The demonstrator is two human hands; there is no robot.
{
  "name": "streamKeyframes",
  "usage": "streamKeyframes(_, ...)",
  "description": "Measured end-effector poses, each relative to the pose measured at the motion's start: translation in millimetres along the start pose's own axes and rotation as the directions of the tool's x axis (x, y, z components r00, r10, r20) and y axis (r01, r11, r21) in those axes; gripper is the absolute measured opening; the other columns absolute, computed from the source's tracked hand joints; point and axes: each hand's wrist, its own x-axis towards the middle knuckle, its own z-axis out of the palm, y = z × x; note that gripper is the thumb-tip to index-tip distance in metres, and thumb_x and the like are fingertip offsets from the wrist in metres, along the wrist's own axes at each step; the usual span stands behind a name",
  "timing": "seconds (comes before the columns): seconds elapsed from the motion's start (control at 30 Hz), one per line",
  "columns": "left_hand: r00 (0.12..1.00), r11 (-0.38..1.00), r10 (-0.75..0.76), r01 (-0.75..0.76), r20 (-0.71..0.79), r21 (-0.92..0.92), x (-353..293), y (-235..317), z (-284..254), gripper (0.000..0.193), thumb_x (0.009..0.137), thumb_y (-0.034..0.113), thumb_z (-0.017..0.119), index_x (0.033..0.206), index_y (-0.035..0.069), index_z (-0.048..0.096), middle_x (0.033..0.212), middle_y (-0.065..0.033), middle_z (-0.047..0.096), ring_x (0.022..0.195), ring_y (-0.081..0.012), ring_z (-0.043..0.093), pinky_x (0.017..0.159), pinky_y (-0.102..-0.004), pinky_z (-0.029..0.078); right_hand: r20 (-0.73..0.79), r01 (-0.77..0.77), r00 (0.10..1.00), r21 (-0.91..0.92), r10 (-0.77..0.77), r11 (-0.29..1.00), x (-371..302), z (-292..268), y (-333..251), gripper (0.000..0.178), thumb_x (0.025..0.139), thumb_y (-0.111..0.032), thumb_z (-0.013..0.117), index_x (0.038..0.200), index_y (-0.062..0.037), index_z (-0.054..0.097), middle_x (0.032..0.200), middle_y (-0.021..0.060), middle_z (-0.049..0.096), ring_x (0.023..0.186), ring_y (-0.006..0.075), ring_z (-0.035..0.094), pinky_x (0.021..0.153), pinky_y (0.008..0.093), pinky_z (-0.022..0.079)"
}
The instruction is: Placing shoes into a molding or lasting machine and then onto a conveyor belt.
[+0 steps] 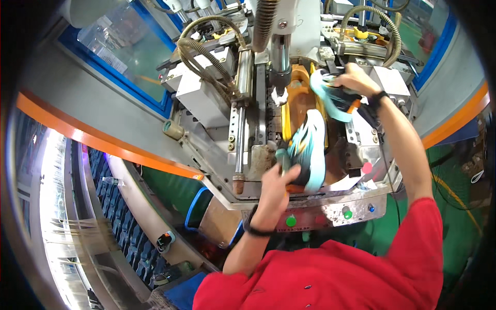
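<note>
My left hand (275, 192) is closed on the heel end of a teal, white and black sports shoe (308, 150). This shoe points away from me, tilted over the front of the machine's yellow-sided bay (296, 106). My right hand (357, 81) grips a second shoe (333, 101) of similar teal, white and black colouring with an orange patch. That one is held farther back and to the right, slightly blurred. Just left of the shoes, a vertical metal press rod (281, 59) comes down. Which part of each shoe lies under my fingers is partly hidden.
A horizontal metal cylinder (241, 129) and ribbed hoses (206, 49) flank the bay on the left. Green buttons (291, 221) sit on the front panel (330, 209). An orange-edged housing (108, 150) curves round the left; beyond it, a small shoe (166, 241) lies beside a conveyor.
</note>
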Motion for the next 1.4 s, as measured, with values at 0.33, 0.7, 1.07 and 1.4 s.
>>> streamKeyframes(0.33, 0.796, 0.957, 0.274, -0.282, -0.539, 0.071, -225, -13, -79, 0.049, 0.084, 0.003, 0.065, 0.129, -0.008, 0.048, 0.114, -0.0138, 0.063, 0.100, -0.0216, 0.065, 0.093, -0.0345, 0.050, -0.234, 0.003, 0.971, -0.165, -0.042, 0.986, 47, 211, -39, 0.039, 0.078, -0.012, 0.060, 0.109, 0.0075, 0.046, 0.097, 0.0294, 0.067, 0.094, 0.0395, 0.067, 0.081, 0.0467, 0.055)
streamKeyframes(0.7, 0.588, 0.951, 0.147, -0.305, -0.795, -0.049, -269, -84, -73, 0.029, 0.086, 0.008, 0.064, 0.113, -0.002, 0.060, 0.098, -0.0070, 0.066, 0.080, -0.0153, 0.065, 0.064, -0.0254, 0.051, -0.360, 0.776, 0.629, 0.240, -0.689, 0.584, -244, 162, -56, 0.027, 0.076, -0.003, 0.061, 0.103, -0.0027, 0.059, 0.100, 0.0176, 0.061, 0.091, 0.0360, 0.059, 0.080, 0.0449, 0.050)
streamKeyframes(1.07, 0.613, 0.971, 0.129, -0.237, -0.780, -0.026, -272, -86, -34, 0.030, 0.089, 0.012, 0.062, 0.115, -0.002, 0.059, 0.099, -0.0054, 0.066, 0.081, -0.0136, 0.064, 0.068, -0.0251, 0.050, 0.059, 0.756, 0.623, 0.214, -0.780, 0.619, -309, 374, 41, 0.031, 0.078, -0.016, 0.066, 0.106, -0.0057, 0.057, 0.098, 0.0126, 0.056, 0.090, 0.0319, 0.061, 0.073, 0.0404, 0.052)
streamKeyframes(1.4, 0.571, 0.960, 0.119, -0.274, -0.812, -0.052, -284, -107, -63, 0.026, 0.089, 0.015, 0.062, 0.109, -0.002, 0.061, 0.096, -0.0050, 0.065, 0.084, -0.0145, 0.064, 0.070, -0.0253, 0.051, -0.808, 0.862, 0.405, 0.182, -0.427, 0.473, -157, 66, -97, 0.025, 0.080, -0.005, 0.072, 0.102, -0.0005, 0.061, 0.095, 0.0102, 0.063, 0.076, 0.0189, 0.062, 0.067, 0.0304, 0.051)
